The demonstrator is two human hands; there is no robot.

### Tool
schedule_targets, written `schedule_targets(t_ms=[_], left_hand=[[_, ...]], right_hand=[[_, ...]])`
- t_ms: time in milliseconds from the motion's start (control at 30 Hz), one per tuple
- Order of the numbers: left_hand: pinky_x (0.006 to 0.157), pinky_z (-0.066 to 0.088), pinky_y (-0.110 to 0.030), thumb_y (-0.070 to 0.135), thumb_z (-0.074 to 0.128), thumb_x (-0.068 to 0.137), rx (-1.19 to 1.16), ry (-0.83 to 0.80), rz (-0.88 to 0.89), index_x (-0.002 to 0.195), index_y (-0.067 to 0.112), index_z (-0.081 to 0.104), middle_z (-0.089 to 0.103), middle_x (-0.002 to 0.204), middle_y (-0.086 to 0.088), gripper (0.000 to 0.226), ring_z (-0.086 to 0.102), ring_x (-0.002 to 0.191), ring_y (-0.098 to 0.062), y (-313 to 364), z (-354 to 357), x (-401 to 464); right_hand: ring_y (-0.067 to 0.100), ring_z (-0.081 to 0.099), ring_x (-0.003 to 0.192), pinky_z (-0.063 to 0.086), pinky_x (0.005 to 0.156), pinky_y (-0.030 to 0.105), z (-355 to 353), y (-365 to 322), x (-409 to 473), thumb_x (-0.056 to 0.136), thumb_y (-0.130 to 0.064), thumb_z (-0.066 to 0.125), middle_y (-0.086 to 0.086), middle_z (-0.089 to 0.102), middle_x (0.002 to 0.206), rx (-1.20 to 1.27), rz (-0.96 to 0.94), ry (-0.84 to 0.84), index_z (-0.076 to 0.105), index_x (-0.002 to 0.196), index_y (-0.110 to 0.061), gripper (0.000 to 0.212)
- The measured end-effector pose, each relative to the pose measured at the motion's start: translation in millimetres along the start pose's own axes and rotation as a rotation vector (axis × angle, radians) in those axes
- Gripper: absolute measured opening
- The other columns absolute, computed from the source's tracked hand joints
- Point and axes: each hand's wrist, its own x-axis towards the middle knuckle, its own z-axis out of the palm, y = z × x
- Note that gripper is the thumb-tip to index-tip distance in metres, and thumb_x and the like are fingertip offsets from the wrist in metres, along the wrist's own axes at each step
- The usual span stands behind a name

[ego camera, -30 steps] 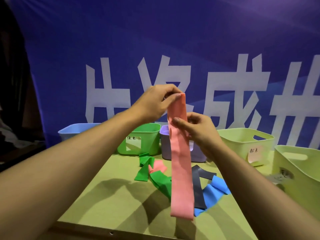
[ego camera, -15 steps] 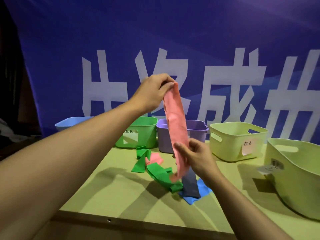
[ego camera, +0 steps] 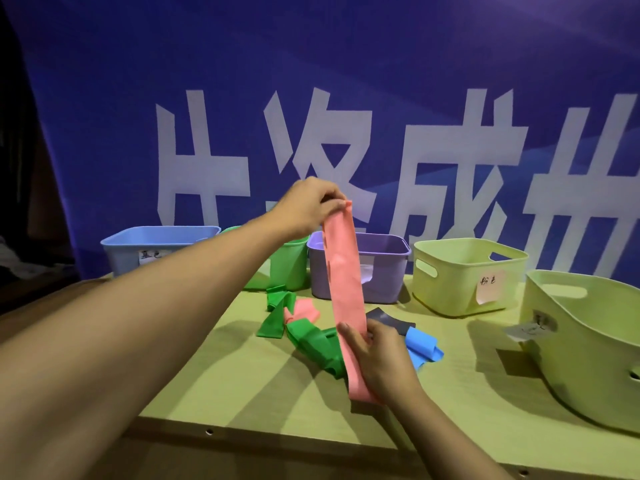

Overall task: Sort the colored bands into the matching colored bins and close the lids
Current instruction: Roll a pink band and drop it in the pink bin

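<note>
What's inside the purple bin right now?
Only bare inner wall shows at the far side of the purple bin. The held pink band hangs in front, and the near wall hides its floor, so contents cannot be told.

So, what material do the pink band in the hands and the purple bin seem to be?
Pink band: probably thin rubber or latex, matte; it hangs limp and flat between both hands. Purple bin: likely moulded plastic, smooth with a slight sheen, rigid rolled rim.
</note>
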Motion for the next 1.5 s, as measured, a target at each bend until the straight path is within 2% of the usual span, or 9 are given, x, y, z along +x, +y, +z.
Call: schedule_targets(t_ms=[133, 267, 400, 667, 833, 1067, 1233, 1333, 1500], left_hand=[[0.078, 0.048, -0.016, 0.026, 0.062, 0.103, -0.081, -0.044, -0.007, 0.117, 0.012, 0.075, 0.074, 0.111, -0.002, 0.024, 0.063, 0.098, -0.012, -16, 22, -11], [0.091, 0.054, -0.034, 0.028, 0.06, 0.103, -0.134, -0.086, -0.009, 0.115, 0.014, 0.074, 0.073, 0.106, 0.002, 0.023, 0.066, 0.101, -0.015, -25, 38, -17], [0.086, 0.051, -0.027, 0.027, 0.06, 0.103, -0.171, -0.077, 0.018, 0.114, 0.015, 0.075, 0.071, 0.103, 0.006, 0.021, 0.065, 0.097, -0.012, -24, 50, -15], [0.079, 0.043, -0.005, 0.025, 0.065, 0.101, -0.189, -0.054, 0.109, 0.117, 0.018, 0.076, 0.072, 0.105, 0.009, 0.021, 0.063, 0.094, -0.001, -32, 74, -6], [0.085, 0.05, -0.017, 0.026, 0.066, 0.1, -0.219, -0.054, 0.125, 0.115, 0.022, 0.076, 0.072, 0.104, 0.013, 0.019, 0.066, 0.099, -0.004, -45, 87, 0], [0.079, 0.053, -0.016, 0.021, 0.075, 0.093, -0.418, 0.033, 0.034, 0.101, 0.02, 0.078, 0.075, 0.093, 0.009, 0.009, 0.068, 0.085, 0.002, -54, 100, 5], [0.073, 0.054, -0.015, 0.018, 0.08, 0.087, -0.626, 0.163, -0.065, 0.088, 0.016, 0.078, 0.074, 0.079, 0.009, 0.003, 0.067, 0.075, 0.003, -57, 120, -3], [0.073, 0.054, -0.014, 0.015, 0.081, 0.086, -0.671, 0.189, -0.075, 0.086, 0.016, 0.078, 0.075, 0.077, 0.009, 0.003, 0.068, 0.075, 0.002, -57, 128, -6], [0.077, 0.052, -0.017, 0.019, 0.074, 0.094, -0.79, 0.271, -0.09, 0.095, 0.019, 0.079, 0.078, 0.089, 0.006, 0.005, 0.071, 0.085, -0.004, -70, 143, -12]], right_hand=[[0.028, 0.06, 0.074, 0.048, 0.067, 0.042, 3, 13, -2, 0.094, -0.062, 0.058, 0.004, 0.064, 0.07, -0.238, -0.026, 0.042, 0.058, 0.074, -0.015, 0.051], [0.026, 0.059, 0.074, 0.052, 0.068, 0.044, 2, 29, 3, 0.091, -0.067, 0.056, 0.002, 0.059, 0.067, -0.399, -0.06, 0.061, 0.05, 0.062, -0.018, 0.057], [0.026, 0.054, 0.085, 0.045, 0.069, 0.039, 0, 34, 11, 0.087, -0.07, 0.059, 0.002, 0.056, 0.073, -0.48, -0.069, 0.084, 0.046, 0.062, -0.019, 0.058], [0.01, 0.065, 0.102, 0.053, 0.092, 0.037, -22, 25, 47, 0.087, -0.054, 0.073, -0.01, 0.071, 0.107, 0.037, -0.075, 0.143, 0.067, 0.113, -0.023, 0.041], [0.008, 0.071, 0.093, 0.058, 0.089, 0.04, -25, 19, 82, 0.095, -0.031, 0.072, -0.007, 0.075, 0.097, 0.276, -0.228, 0.074, 0.068, 0.104, -0.025, 0.012], [0.02, 0.072, 0.082, 0.058, 0.078, 0.05, -13, 8, 104, 0.094, -0.019, 0.073, 0.012, 0.076, 0.088, 0.541, -0.24, 0.15, 0.065, 0.104, -0.017, 0.013], [0.012, 0.071, 0.093, 0.057, 0.084, 0.03, -5, 10, 113, 0.09, -0.027, 0.078, -0.003, 0.072, 0.1, 0.499, -0.302, 0.273, 0.059, 0.116, -0.028, 0.032], [0.008, 0.066, 0.098, 0.053, 0.086, 0.023, -5, 12, 118, 0.09, -0.022, 0.078, -0.006, 0.068, 0.103, 0.333, -0.448, 0.358, 0.066, 0.106, -0.021, 0.02], [0.008, 0.069, 0.081, 0.056, 0.078, 0.022, 1, 14, 119, 0.092, -0.013, 0.075, -0.006, 0.075, 0.087, 0.538, -0.374, 0.339, 0.074, 0.094, -0.015, 0.003]])
